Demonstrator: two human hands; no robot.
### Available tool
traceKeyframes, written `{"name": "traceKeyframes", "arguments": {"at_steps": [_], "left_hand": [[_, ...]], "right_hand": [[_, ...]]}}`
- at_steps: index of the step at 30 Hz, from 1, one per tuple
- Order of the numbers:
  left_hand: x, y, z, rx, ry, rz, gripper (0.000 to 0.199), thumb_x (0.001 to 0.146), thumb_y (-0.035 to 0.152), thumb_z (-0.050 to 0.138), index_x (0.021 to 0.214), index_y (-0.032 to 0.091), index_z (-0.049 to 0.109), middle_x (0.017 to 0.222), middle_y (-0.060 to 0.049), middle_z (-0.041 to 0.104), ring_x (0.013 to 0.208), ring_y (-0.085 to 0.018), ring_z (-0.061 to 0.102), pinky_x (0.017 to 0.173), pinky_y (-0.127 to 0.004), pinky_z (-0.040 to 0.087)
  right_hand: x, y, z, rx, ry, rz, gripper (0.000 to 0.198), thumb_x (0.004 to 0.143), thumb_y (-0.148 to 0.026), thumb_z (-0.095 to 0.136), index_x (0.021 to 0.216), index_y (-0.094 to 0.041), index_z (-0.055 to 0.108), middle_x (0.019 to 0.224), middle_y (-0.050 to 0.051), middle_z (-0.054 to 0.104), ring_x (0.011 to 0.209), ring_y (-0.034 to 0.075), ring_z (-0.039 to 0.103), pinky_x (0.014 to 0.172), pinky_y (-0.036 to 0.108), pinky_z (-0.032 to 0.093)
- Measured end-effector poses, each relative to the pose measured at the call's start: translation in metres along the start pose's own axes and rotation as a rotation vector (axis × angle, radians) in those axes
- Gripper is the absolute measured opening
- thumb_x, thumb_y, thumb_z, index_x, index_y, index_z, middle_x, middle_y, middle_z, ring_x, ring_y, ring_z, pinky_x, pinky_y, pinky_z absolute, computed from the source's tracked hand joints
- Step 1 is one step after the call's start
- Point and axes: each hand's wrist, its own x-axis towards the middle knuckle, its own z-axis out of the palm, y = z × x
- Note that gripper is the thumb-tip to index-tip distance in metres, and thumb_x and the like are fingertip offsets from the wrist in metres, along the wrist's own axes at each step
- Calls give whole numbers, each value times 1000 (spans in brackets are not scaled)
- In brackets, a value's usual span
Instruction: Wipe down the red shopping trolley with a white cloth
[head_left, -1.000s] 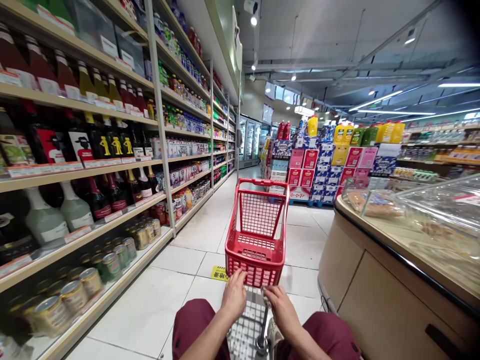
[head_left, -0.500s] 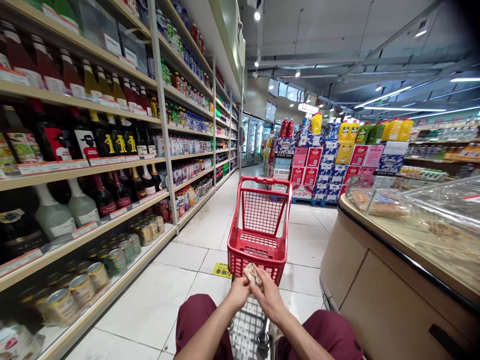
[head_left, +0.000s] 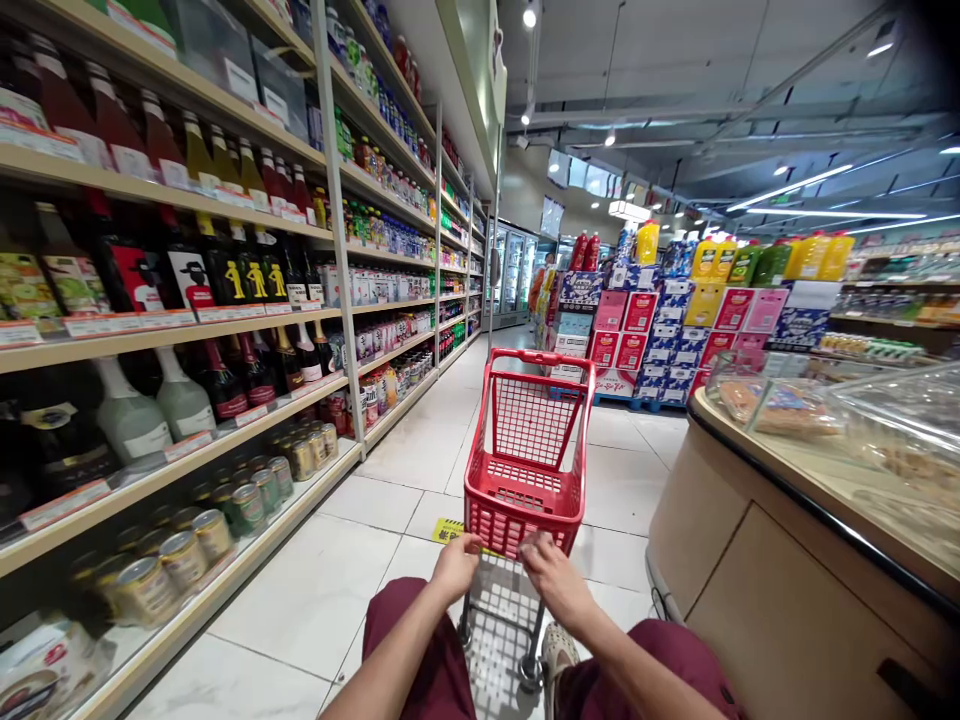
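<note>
Two bare hands meet the near end of a red shopping cart (head_left: 525, 510) in a supermarket aisle, one to each side of its middle, a placing that probably keeps both within easy reach of it. The left hand (head_left: 454, 568) has its fingers bent inward beside the basket's near wall; whether they touch it or pinch anything cannot be told. The right hand (head_left: 559, 580) bunches its fingertips just in front of the same wall, too blurred to show whether something small is between them. The cart stands between maroon-clad knees (head_left: 397, 625), its wheeled frame near and its slatted basket beyond, likely set there so that a low-seated person can reach it. At left, bottles and cans (head_left: 206, 535) line the shelves (head_left: 277, 320), probably kept in rows above the price strips for easy reading. At far centre, juice bottles (head_left: 720, 258) top stacked boxes (head_left: 637, 312), which seem to serve as a display base. At right, clear covers (head_left: 900, 400) likely shield food on a rounded counter (head_left: 720, 530).
</note>
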Motion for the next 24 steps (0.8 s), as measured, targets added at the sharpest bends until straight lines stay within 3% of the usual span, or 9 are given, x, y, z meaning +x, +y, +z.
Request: {"name": "traceKeyframes", "arguments": {"at_steps": [2, 6, 9, 13, 18, 22, 24], "left_hand": [[-2, 4, 4, 46, -10, 25, 38, 61, 0, 44, 90, 16, 64, 88, -2, 66, 84, -13, 60, 77, -22, 43], [-3, 11, 0, 139, 11, 50, 38, 63, 0, 43, 90, 18, 63, 91, -1, 67, 87, -12, 60, 79, -21, 43], [-4, 12, -9, 210, 37, 46, 38, 63, 1, 44, 91, 18, 63, 92, -2, 67, 88, -13, 60, 79, -21, 43], [-8, 10, -19, 292, 67, 11, 38, 64, 2, 45, 96, 14, 62, 97, -7, 66, 90, -16, 60, 80, -24, 42], [-7, 12, -24, 364, 64, 16, 39, 68, 6, 43, 101, 17, 60, 103, -4, 64, 98, -14, 56, 85, -22, 39], [-7, 12, -27, 435, 41, 1, 39, 69, 7, 44, 103, 18, 58, 106, -3, 62, 98, -13, 56, 84, -20, 39], [-8, 14, -27, 476, 46, 1, 40, 70, 6, 43, 105, 18, 57, 110, -4, 60, 100, -14, 54, 86, -21, 38]], "right_hand": [[2, -10, 5, 9, -1, -23, 30, 79, -7, 46, 99, -23, 61, 94, 4, 62, 97, 19, 52, 85, 35, 46], [42, -25, 4, -1, 58, -31, 38, 80, -9, 44, 116, -20, 51, 119, 7, 52, 116, 23, 39, 97, 41, 37], [58, -30, 14, -28, 46, -32, 34, 80, -8, 43, 112, -15, 54, 115, 11, 53, 114, 24, 40, 95, 43, 38], [56, -38, 30, -10, 7, -92, 27, 78, -8, 47, 98, -19, 61, 103, 7, 60, 101, 20, 50, 88, 35, 44], [73, -43, 35, -43, 0, -44, 39, 80, -13, 47, 118, -15, 48, 125, 10, 46, 117, 24, 38, 97, 40, 35], [56, -45, 41, -50, -51, -65, 26, 79, -11, 48, 101, -13, 60, 101, 10, 60, 103, 21, 49, 92, 36, 40], [43, -41, 37, -52, -41, -74, 25, 79, -12, 47, 100, -17, 60, 100, 7, 61, 102, 19, 50, 92, 35, 40]]}}
